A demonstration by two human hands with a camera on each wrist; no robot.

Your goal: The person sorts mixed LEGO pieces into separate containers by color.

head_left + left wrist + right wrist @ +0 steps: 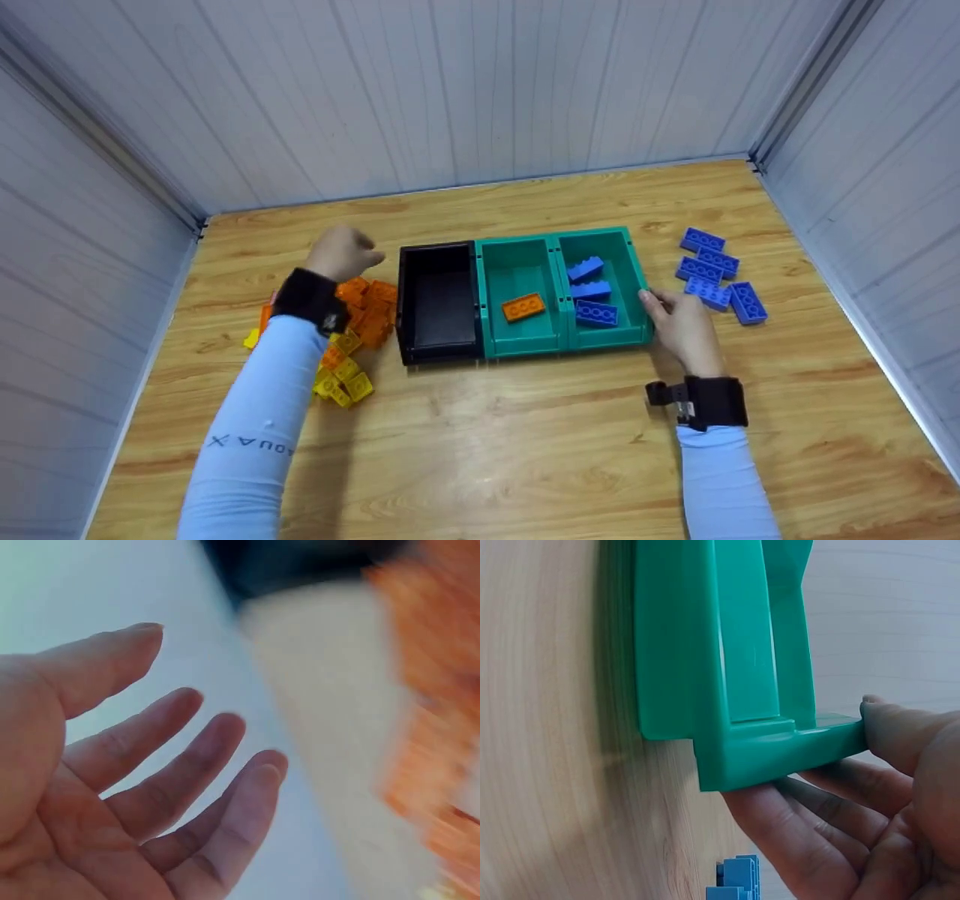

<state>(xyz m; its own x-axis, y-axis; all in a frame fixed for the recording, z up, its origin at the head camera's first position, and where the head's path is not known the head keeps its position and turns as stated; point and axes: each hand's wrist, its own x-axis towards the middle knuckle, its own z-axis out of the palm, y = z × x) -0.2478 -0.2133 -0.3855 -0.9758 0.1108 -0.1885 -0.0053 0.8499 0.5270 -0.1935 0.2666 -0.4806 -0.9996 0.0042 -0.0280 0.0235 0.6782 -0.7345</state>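
My right hand (684, 330) grips the right wall of the right-hand green bin (609, 339), thumb over the rim and fingers beneath it in the right wrist view. Three blue bricks (597, 313) lie in that bin. The green bin beside it (517, 346) holds one orange brick (523, 307). A black bin (442, 307) with nothing in it adjoins on the left. Above the pile of orange bricks (373, 319), my left hand (341, 253) is raised. Its fingers (172, 795) are loosely spread with nothing between them in the left wrist view.
Yellow bricks (345, 375) lie in front of the orange pile, and more orange and yellow pieces show left of the left wrist. Several blue bricks (706, 292) lie right of the bins. Pale panel walls (480, 97) enclose the wooden table (480, 450) at the back and sides.
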